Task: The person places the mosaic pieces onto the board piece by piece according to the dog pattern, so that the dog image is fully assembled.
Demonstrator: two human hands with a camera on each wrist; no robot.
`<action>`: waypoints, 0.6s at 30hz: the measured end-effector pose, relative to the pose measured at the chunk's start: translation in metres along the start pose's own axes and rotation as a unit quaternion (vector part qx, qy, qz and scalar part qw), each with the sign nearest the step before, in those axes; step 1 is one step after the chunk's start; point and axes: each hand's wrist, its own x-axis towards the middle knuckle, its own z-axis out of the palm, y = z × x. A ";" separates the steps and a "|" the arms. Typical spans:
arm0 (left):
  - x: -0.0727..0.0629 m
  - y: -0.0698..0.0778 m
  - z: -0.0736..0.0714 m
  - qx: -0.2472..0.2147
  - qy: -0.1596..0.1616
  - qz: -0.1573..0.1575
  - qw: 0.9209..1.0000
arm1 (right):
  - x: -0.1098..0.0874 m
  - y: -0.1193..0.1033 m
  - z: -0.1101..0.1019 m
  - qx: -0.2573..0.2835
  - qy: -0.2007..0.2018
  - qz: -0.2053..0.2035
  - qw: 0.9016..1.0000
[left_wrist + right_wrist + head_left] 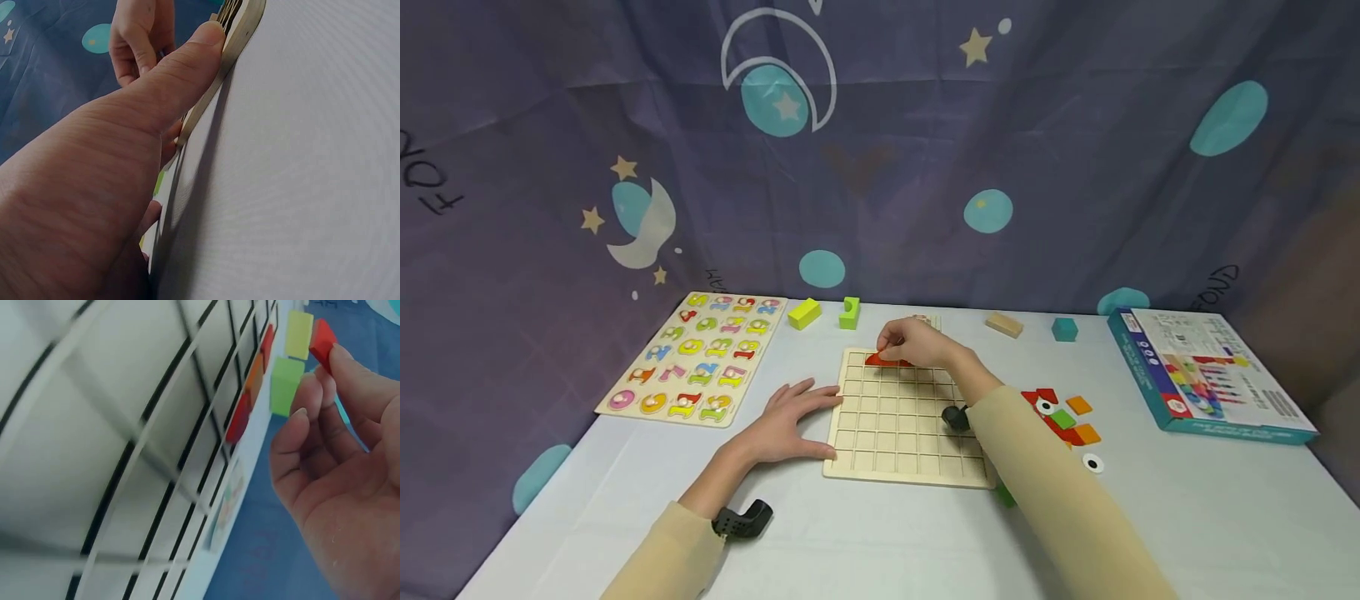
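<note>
A wooden grid board (895, 425) lies on the white table. My right hand (917, 343) is over its far row, pinching a small red piece (322, 342) between thumb and fingertips, above the surface in the right wrist view. Along that row lie an orange piece (254, 378) and a red piece with a rounded edge (239, 420), with more red beyond. My left hand (786, 423) rests beside the board's left edge with fingers spread. In the left wrist view its thumb (187, 65) touches the board's side; the fingertips are mostly hidden.
A number puzzle board (696, 358) is at the left. Yellow (805, 313) and green (850, 313) blocks, a plain wooden block (1004, 324) and a teal cube (1064, 329) stand at the back. Loose coloured pieces (1079, 405) lie right of the board, near a flat box (1213, 375).
</note>
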 end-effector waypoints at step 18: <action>-0.001 -0.001 0.001 -0.006 0.009 0.011 1.000 | 0.032 -0.015 0.032 -0.062 -0.030 0.019 0.997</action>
